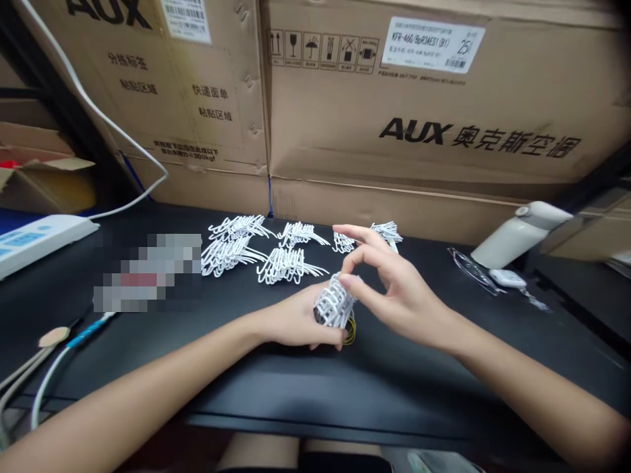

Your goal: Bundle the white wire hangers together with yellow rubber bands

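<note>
My left hand [290,318] is wrapped round a bundle of white wire hooks [335,303], held over the front of the black table. Thumb and index finger of my right hand [389,282] pinch at the top of this bundle, on what looks like one hook; its other fingers are raised and bent. Yellow loops [350,332], perhaps rubber bands, show just below the bundle. Behind my hands lie several piles of the same hooks, among them a left pile [227,255], a middle pile [286,265] and one at the right [387,233], partly hidden by my fingers.
Large cardboard boxes [419,98] wall off the table's back. At the right are a tilted white bottle [513,236], a clear plastic item [473,270] and a white case [507,279]. A power strip [44,240], cables [49,374] and a blurred-out object [152,272] lie left.
</note>
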Available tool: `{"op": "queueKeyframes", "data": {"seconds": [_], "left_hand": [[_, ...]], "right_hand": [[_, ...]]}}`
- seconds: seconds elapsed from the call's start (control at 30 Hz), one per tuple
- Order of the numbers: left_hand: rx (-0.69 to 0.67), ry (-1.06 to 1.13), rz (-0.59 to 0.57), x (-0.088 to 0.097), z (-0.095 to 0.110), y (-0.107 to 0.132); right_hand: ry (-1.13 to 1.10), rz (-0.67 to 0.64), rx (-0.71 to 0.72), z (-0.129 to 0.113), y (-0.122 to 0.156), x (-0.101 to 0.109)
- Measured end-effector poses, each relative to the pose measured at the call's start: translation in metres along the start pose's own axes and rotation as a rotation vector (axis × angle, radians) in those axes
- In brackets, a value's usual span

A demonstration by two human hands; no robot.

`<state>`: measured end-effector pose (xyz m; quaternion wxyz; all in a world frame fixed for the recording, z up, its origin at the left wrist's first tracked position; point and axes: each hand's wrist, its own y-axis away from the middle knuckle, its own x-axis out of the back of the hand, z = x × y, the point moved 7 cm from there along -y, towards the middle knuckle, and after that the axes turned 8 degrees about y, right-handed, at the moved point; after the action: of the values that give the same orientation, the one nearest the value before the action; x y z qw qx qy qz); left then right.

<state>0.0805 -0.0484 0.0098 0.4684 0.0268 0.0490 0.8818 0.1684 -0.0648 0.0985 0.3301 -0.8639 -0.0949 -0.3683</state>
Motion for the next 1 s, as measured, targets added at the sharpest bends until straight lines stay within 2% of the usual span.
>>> {"op": "queueKeyframes", "data": {"seconds": [0.1, 0.23, 0.33, 0.5, 0.6, 0.73, 0.8, 0.9, 0.93, 1.0], "left_hand": [[-0.013, -0.022, 0.044, 0.006, -0.002, 0.001], [-0.043, -0.056, 0.053, 0.011, -0.001, 0.0], [-0.085, -0.092, 0.043, 0.012, 0.003, 0.001], [-0.048, -0.058, 0.007, 0.012, 0.004, 0.003], [-0.076, 0.004, -0.017, 0.01, 0.009, 0.004], [-0.082, 0.007, -0.049, 0.003, 0.015, 0.005], [-0.11, -0.007, 0.05, 0.006, 0.017, 0.005], [-0.198, -0.171, 0.388, 0.021, 0.02, 0.01], [-0.2, -0.248, 0.462, 0.023, 0.02, 0.012], [-0.196, -0.359, 0.533, 0.025, 0.019, 0.013]], "right_hand": [[-0.14, 0.043, -0.129, 0.02, -0.005, 0.001], [-0.407, -0.042, -0.364, 0.04, -0.009, -0.01], [-0.515, -0.063, -0.46, 0.046, -0.008, -0.014], [-0.549, -0.058, -0.499, 0.052, -0.008, -0.014], [-0.59, -0.078, -0.492, 0.05, -0.007, -0.016], [-0.542, -0.015, -0.445, 0.041, -0.005, -0.013], [-0.499, 0.018, -0.39, 0.037, -0.005, -0.011], [-0.531, 0.02, -0.394, 0.039, -0.005, -0.013], [-0.554, 0.005, -0.414, 0.042, -0.005, -0.015], [-0.574, -0.024, -0.444, 0.047, -0.006, -0.016]]}}
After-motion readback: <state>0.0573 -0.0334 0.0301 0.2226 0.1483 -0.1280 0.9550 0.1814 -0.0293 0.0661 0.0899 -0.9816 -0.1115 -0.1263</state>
